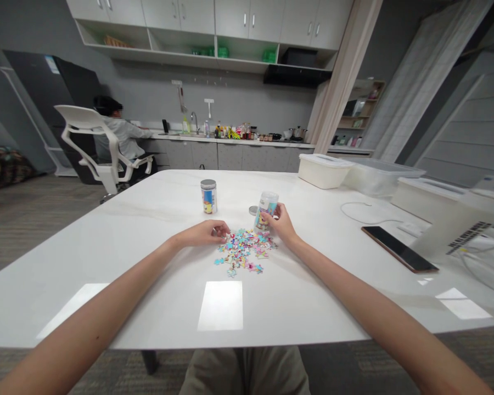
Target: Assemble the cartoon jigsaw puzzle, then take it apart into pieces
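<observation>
A loose heap of small colourful jigsaw puzzle pieces (242, 248) lies on the white table (156, 219) in front of me. My right hand (283, 224) is wrapped round a clear jar (267, 208) with a printed picture; the jar leans slightly at the heap's far right edge, its top uncovered. At the heap's left edge rests my left hand (212, 232), its fingers curled; whether a piece is between them I cannot make out. Behind the heap lies a silver lid (253, 210). A second jar (208, 197), closed with a silver lid, stands upright further left.
To the right lie a black phone (399, 248) and a white cable (354, 211). White lidded boxes (325, 171) and a clear plastic bin (370, 178) line the table's right side. A person (121, 131) sits on a white office chair (91, 131) at the far left, by the counter.
</observation>
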Action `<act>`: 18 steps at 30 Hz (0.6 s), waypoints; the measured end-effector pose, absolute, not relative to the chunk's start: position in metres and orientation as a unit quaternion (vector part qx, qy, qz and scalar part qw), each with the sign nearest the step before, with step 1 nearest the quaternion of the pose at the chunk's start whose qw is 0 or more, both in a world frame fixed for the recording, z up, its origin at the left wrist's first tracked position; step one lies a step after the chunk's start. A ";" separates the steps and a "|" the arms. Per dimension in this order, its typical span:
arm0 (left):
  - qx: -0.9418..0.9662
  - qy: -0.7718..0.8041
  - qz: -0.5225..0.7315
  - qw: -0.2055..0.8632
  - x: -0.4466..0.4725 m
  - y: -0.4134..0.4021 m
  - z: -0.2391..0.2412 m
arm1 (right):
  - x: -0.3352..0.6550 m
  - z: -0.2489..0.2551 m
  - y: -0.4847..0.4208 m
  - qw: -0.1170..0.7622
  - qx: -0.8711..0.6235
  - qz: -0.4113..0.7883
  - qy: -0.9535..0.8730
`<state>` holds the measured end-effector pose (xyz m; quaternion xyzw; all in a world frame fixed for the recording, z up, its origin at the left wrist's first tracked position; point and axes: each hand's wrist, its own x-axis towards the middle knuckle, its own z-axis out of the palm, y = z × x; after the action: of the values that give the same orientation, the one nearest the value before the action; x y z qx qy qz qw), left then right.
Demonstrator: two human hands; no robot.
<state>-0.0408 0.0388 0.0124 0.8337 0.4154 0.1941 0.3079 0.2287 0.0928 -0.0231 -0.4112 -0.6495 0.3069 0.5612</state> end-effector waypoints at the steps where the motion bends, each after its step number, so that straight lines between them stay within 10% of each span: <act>1: 0.832 0.415 0.197 0.313 -0.041 0.039 0.012 | 0.228 -0.022 0.091 0.558 -0.410 0.300 -0.656; 18: 0.730 0.406 0.533 0.136 -0.005 0.018 0.040 | 0.220 -0.002 0.051 0.445 -0.253 0.027 -0.858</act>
<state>-0.0046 0.0181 0.0398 0.7299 0.4056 0.5331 0.1364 0.2195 0.0506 -0.0022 -0.2532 -0.8583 0.0274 0.4455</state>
